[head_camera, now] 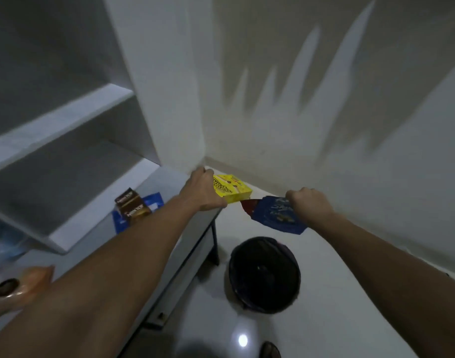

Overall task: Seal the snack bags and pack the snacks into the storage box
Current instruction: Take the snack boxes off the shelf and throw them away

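Note:
My left hand (pixel 204 191) grips a yellow snack box (pixel 233 188) and holds it in the air past the table's far corner. My right hand (pixel 309 201) grips the top of a dark blue snack bag (pixel 275 218), which hangs above the floor beside the yellow box. A brown snack box (pixel 132 205) stands on the table on top of a blue packet (pixel 154 200). An orange and clear bag (pixel 22 285) lies at the table's near left edge. No storage box is in view.
A white table (pixel 97 244) runs along the left, with white shelves (pixel 66 120) above it. A black round bin (pixel 264 273) stands on the glossy floor right of the table. White walls close off the corner behind.

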